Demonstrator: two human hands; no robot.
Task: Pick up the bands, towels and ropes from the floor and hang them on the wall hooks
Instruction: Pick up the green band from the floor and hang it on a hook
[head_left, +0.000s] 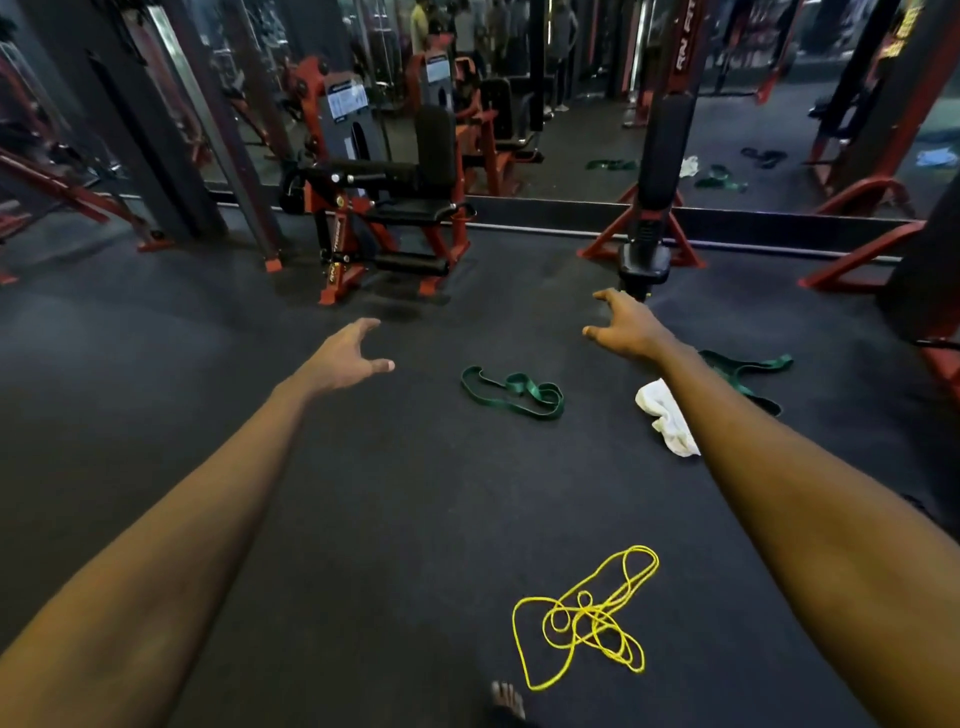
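Hands are both empty. The left hand (349, 358) is spread with fingers loosely bent, above bare floor (260, 467). The right hand (626, 327) is likewise spread, fingers apart, gripping nothing. Neither hand touches any item.

One green band (511, 393) lies flat in a folded loop between the two hands and nearer the person than either. Its long axis runs left to right across the view, and neither hand is clearly nearer to it. A white towel (660, 413) lies crumpled just beside the right forearm, partly hidden by it. A second green band (743, 373) lies on the far side of that forearm, to the right. A yellow rope (587, 618) lies in a loose tangle closest to the person, near a bare foot (506, 699).

Judgement: all four items are on the floor, so any pick requires lowering a hand. No wall hooks are in view.
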